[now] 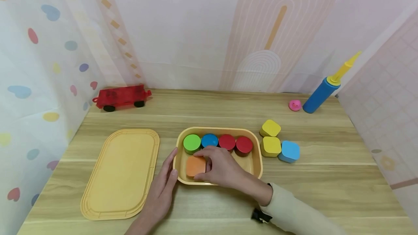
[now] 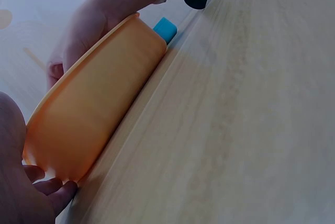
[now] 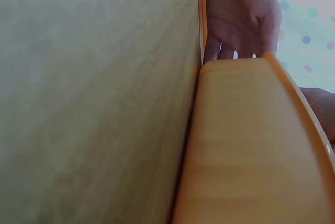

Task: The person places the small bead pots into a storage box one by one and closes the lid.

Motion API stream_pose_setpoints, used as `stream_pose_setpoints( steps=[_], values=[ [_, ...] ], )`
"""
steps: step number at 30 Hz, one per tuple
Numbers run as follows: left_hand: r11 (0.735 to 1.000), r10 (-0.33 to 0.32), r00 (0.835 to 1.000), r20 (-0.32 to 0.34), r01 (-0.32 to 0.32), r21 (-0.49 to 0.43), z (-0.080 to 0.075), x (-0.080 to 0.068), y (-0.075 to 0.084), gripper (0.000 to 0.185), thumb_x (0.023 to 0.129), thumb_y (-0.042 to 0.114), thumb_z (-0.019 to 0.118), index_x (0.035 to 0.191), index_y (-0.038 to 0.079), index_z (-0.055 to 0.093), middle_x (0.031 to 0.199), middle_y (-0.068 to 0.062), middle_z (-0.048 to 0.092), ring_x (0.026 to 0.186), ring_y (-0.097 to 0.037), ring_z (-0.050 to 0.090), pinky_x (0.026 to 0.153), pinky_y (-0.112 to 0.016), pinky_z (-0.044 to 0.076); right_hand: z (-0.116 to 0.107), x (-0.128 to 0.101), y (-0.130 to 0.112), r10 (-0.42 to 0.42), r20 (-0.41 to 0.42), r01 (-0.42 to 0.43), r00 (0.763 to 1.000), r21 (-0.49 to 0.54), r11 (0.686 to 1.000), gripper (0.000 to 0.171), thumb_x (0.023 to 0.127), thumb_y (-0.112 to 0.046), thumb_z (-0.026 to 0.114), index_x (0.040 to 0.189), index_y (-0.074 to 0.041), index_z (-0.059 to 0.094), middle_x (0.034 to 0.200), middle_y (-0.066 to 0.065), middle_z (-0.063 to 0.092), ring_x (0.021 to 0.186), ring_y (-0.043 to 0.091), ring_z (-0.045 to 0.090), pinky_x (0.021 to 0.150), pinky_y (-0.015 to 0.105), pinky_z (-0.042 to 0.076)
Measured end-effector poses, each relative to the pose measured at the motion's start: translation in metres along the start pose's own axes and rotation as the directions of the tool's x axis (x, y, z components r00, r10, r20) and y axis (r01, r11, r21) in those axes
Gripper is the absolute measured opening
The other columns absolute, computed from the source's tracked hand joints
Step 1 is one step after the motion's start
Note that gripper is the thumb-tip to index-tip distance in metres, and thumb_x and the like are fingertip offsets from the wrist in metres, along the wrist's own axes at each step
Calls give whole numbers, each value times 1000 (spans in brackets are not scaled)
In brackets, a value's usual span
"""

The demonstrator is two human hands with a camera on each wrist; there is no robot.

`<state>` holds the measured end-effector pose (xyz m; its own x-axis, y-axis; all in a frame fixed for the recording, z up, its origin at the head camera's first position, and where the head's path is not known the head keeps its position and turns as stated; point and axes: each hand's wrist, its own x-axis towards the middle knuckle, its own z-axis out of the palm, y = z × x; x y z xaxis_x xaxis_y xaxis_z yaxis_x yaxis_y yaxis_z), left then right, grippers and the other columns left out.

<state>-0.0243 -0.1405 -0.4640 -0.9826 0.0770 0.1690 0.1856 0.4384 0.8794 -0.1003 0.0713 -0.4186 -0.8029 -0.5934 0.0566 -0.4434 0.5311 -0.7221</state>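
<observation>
right hand (image 1: 222, 166) pinching orange block (image 1: 195, 166), lying at the tray's near-left corner | left hand (image 1: 163, 188) resting flat, fingers straight, against yellow tray (image 1: 258, 162) left wall | block sitting just left of right fingertips

Staged play/demo booth, not a real room: wooden table (image 1: 228, 111) boxed in on three sides by pastel printed curtains (image 1: 49, 46) with hearts and arches. Props are all toys: red toy car (image 1: 121, 97), balloon pump (image 1: 326, 90), pink pig (image 1: 295, 105), coloured blocks (image 1: 279, 142), yellow tray (image 1: 218, 151) and lid (image 1: 121, 173).
</observation>
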Motion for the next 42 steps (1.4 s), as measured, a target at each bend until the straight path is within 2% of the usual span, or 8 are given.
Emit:
stream_pose_setpoints(
  steps=[13,20,26,32,42],
  values=[
    [1000,-16,1000,9,16,-3,-1,0,1,52,112,18,37,162,29,27,166,1,30,149,-23,31,113,-4,21,4,3,0,-60,107,52,992,74,996,59,84,-19,86,137,-6,65,92,-3,62,69,-4,58,65,13,54],
    [1000,-12,1000,9,12,-22,-1,0,1,52,112,16,38,162,28,28,166,2,30,149,-19,29,113,-5,22,3,2,0,-68,117,60,991,73,996,59,86,-19,84,139,-5,63,93,-4,64,70,-3,59,65,14,55],
    [1000,-5,1000,6,5,-18,0,0,1,52,112,16,38,162,28,28,166,1,30,149,-20,30,114,-5,21,0,0,0,-63,85,56,994,90,994,59,85,-19,85,138,-6,64,91,-2,67,70,-3,60,65,15,56],
    [1000,4,1000,-1,-4,-14,0,1,1,52,112,16,38,162,27,28,166,1,30,149,-23,30,114,-6,21,-7,-5,-3,-45,35,42,998,101,994,56,84,-18,86,136,-8,66,104,2,68,69,-2,61,64,16,57],
    [1000,5,1000,-3,-5,-12,0,0,1,53,112,16,38,162,28,28,166,2,30,150,-18,28,115,-5,19,-20,-19,-8,-70,-34,73,997,127,989,51,83,-14,86,131,-7,69,115,7,71,75,2,61,68,19,59]
  ],
)
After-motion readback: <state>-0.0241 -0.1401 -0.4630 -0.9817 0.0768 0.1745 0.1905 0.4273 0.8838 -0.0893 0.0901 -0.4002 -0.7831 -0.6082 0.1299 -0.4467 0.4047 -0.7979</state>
